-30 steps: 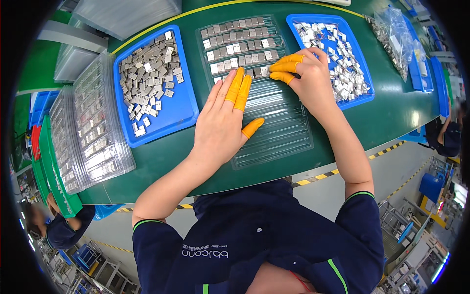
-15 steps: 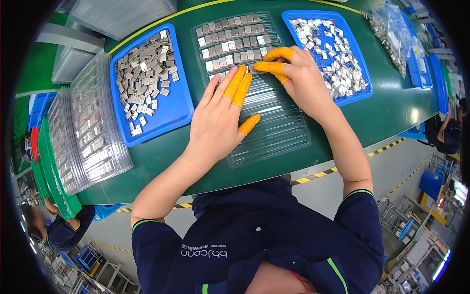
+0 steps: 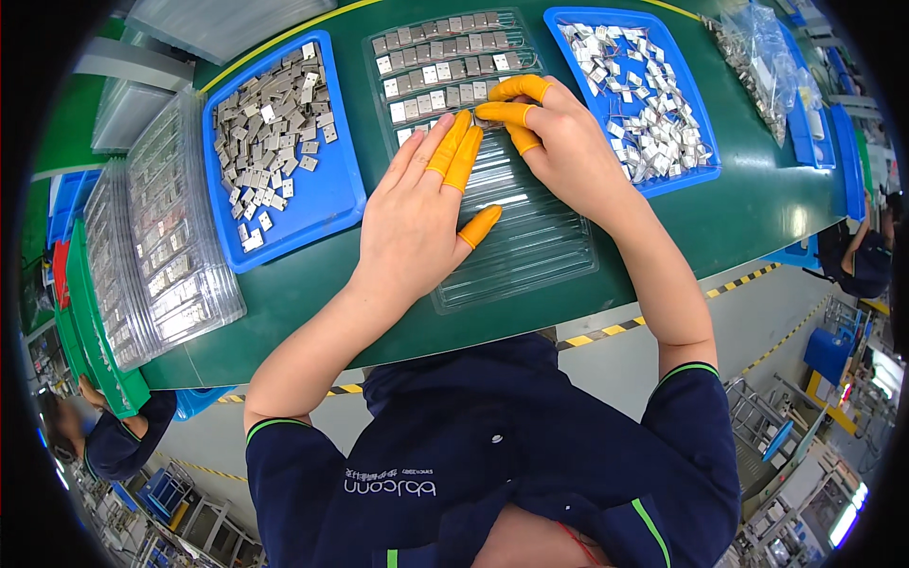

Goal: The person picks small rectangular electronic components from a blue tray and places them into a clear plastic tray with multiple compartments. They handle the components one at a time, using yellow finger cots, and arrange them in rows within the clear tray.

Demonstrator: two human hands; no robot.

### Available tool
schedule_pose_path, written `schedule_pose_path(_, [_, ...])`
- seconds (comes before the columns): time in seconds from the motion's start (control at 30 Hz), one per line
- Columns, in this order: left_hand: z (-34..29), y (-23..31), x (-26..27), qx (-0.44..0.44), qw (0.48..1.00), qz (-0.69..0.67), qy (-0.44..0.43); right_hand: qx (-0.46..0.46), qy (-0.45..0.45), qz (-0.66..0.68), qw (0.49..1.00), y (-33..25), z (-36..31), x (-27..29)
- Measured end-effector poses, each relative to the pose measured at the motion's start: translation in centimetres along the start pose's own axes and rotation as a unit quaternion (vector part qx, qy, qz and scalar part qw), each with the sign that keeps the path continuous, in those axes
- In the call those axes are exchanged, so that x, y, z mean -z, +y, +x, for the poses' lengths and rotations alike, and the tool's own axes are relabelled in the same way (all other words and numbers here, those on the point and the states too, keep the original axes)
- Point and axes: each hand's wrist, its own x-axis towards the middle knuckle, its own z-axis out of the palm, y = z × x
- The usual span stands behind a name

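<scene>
A clear ribbed plastic tray (image 3: 516, 270) lies before me, its far slots filled with rows of small rectangular metal pieces (image 3: 445, 73), some bright, some dull grey. Across the nearest filled row rests my left hand (image 3: 412, 222), fingers stretched out and tips on the pieces; yellow finger cots cover its thumb and two fingers. My right hand (image 3: 573, 142) meets it from the right, with yellow cots on its thumb and two fingers. Those fingers are closed together at the row, close to the left fingertips. Whatever sits between them is hidden.
A blue tray (image 3: 327, 222) of loose metal pieces stands left, another blue tray (image 3: 696, 175) of white pieces with thin wires right. Stacked filled clear trays (image 3: 175, 227) lie far left. A clear bag (image 3: 757, 57) sits back right. Other people work at both sides.
The whole view has shifted slightly, so the table sits a little higher and further left. Both hands stay at the same row, with the right fingertips still close to the left ones.
</scene>
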Motion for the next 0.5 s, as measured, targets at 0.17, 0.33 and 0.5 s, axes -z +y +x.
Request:
schedule_pose_path(0.17, [0.0, 0.0, -0.1, -0.003, 1.0, -0.001, 0.001, 0.012, -0.006, 0.01, 1.0, 0.3, 0.1, 0.1])
schedule_pose_path(0.33, [0.1, 0.1, 0.1, 0.001, 1.0, -0.007, -0.005, 0.029, 0.055, 0.042, 0.997, 0.6, 0.3, 0.9])
schedule_pose_path(0.5, [0.4, -1.4, 1.6, 0.065, 0.993, 0.059, 0.079, -0.061, 0.176, 0.023, 0.982, 3.8, 0.5, 4.4])
